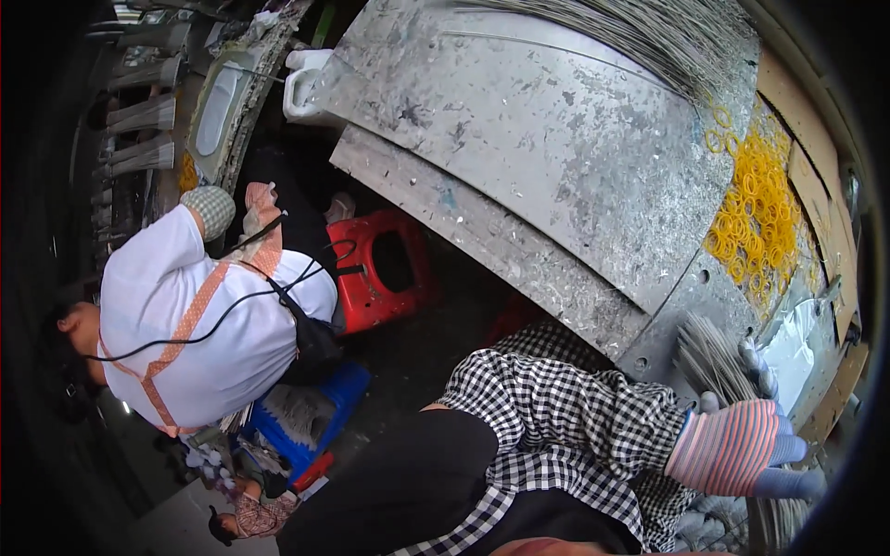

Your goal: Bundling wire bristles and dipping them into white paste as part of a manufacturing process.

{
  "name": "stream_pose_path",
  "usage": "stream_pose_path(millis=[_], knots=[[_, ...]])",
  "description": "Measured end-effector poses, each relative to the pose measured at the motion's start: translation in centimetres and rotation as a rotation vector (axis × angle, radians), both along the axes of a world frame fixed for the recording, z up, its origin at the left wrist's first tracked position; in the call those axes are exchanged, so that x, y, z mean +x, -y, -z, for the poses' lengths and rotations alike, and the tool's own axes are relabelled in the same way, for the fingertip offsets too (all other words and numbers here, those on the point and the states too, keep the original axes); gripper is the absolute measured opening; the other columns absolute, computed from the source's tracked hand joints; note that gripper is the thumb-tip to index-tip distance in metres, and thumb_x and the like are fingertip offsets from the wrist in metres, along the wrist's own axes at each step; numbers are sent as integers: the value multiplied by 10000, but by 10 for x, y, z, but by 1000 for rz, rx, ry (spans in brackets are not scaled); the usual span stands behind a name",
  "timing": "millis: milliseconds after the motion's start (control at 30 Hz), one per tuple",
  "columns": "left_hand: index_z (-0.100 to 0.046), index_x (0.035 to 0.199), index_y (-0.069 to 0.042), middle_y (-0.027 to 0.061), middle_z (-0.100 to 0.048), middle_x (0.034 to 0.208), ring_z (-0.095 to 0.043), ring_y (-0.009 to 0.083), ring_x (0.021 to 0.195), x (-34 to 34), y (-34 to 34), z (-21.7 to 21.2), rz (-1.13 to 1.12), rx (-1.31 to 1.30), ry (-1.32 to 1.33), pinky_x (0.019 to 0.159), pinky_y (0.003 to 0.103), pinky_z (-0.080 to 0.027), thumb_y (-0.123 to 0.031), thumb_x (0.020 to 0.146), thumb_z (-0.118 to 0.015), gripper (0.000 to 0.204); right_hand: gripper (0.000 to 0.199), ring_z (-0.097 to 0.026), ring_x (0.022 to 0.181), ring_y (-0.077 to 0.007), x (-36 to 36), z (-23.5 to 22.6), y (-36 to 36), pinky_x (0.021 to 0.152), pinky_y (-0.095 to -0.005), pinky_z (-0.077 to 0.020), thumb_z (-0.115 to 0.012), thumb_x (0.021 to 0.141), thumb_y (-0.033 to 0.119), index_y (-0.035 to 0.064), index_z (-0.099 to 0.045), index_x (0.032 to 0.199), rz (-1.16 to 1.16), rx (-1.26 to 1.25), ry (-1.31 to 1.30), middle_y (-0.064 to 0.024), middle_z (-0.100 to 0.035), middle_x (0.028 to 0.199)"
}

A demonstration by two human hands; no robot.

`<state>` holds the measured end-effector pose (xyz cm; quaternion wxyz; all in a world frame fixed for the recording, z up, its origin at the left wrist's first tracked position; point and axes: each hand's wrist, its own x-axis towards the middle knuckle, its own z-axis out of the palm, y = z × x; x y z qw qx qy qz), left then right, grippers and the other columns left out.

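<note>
A black upper sleeve (pixel 399 482) comes nearest, then a checked oversleeve (pixel 575 417) running to the left hand (pixel 728 449) in a striped glove. Its fingers (pixel 788 484) are partly extended over a sheaf of thin grey wires (pixel 709 357) by the bench's lower-right corner; I cannot tell whether they grip it. The right hand is out of sight. That sheaf is gathered; yellow rubber bands (pixel 756 218) lie heaped at the right edge, and more wires (pixel 640 42) loose along the far edge. How much work is done cannot be judged. The metal bench (pixel 556 139) is scuffed and paint-flecked. Beyond its left edge, a co-worker (pixel 213 324) in white sits by a red stool (pixel 408 269), near a white jug (pixel 311 88).
</note>
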<state>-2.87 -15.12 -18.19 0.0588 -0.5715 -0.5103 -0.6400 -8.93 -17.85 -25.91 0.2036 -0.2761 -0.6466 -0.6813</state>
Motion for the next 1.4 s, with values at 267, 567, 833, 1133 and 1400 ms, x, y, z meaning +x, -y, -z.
stream_pose_path(millis=[267, 567, 833, 1133, 1400], knots=[[-403, 1425, -125, 88, -589, 1025, -569, 253, 896, -3, 12, 14, -175, -390, 14, 859, 464, -462, -567, 746, -680, 856, 290, -621, 1088, -272, 4, 148, 13, 938, -369, -499, -628, 930, 163, 89, -615, 1210, 22, 106, 150, -128, -646, 1105], [-442, 1367, -110, 103, -605, 994, -591, 271, 878, -48, 23, 51, -127, -531, 125, 826, 465, -476, -507, 726, -698, 797, 315, -602, 1119, -274, -24, 245, 82, 963, -369, -481, -630, 933, 177, 83, -603, 1233, -63, 204, 306, -130, -630, 1145], [-477, 1315, -97, 115, -619, 967, -610, 287, 863, -82, 32, 65, -75, -570, 114, 796, 466, -489, -454, 707, -714, 744, 339, -585, 1146, -275, -75, 289, 116, 986, -369, -465, -632, 935, 190, 78, -592, 1252, -83, 369, 323, -131, -617, 1181], [-517, 1257, -82, 130, -635, 936, -631, 305, 845, -85, 33, 64, 52, -560, 171, 763, 468, -503, -395, 686, -731, 686, 366, -566, 1177, -277, -83, 321, 119, 1012, -369, -447, -634, 937, 204, 72, -580, 1275, -63, 606, 433, -133, -601, 1221], [-552, 1206, -69, 142, -649, 908, -650, 321, 830, -101, 29, 68, 159, -565, 196, 733, 469, -515, -342, 667, -747, 635, 391, -549, 1205, -278, -109, 344, 115, 1035, -368, -431, -636, 940, 216, 67, -569, 1295, -38, 803, 508, -135, -588, 1257]])
